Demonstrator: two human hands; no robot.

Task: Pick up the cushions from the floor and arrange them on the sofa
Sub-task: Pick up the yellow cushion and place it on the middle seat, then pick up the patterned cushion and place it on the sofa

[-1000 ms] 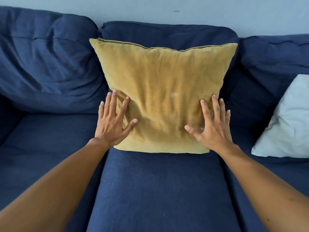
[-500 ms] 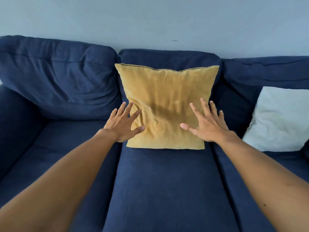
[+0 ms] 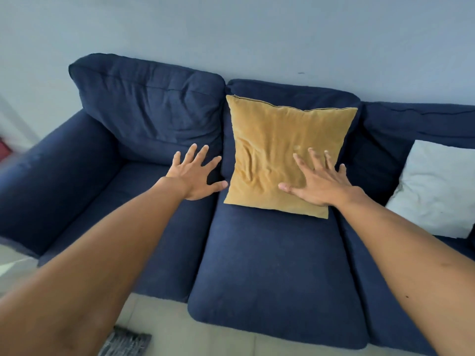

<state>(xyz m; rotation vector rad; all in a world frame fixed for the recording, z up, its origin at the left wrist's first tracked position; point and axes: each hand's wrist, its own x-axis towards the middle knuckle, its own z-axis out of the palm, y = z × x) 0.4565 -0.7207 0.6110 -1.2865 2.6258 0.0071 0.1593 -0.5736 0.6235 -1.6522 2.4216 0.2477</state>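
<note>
A mustard-yellow cushion leans upright against the back of the navy sofa, on its middle seat. My right hand is spread with fingers apart in front of the cushion's lower right part; I cannot tell whether it touches the fabric. My left hand hovers open just left of the cushion, over the gap between the seats, holding nothing. A pale grey-white cushion rests against the sofa back on the right seat.
The sofa's left armrest is at the left. Pale floor tiles show in front of the sofa, with a dark grey patterned item at the bottom edge. A red object sits at the far left edge.
Both hands have come off the yellow cushion, the left one sliding away to its left. The view has pulled back and tilted, bringing the armrest and floor into sight.
</note>
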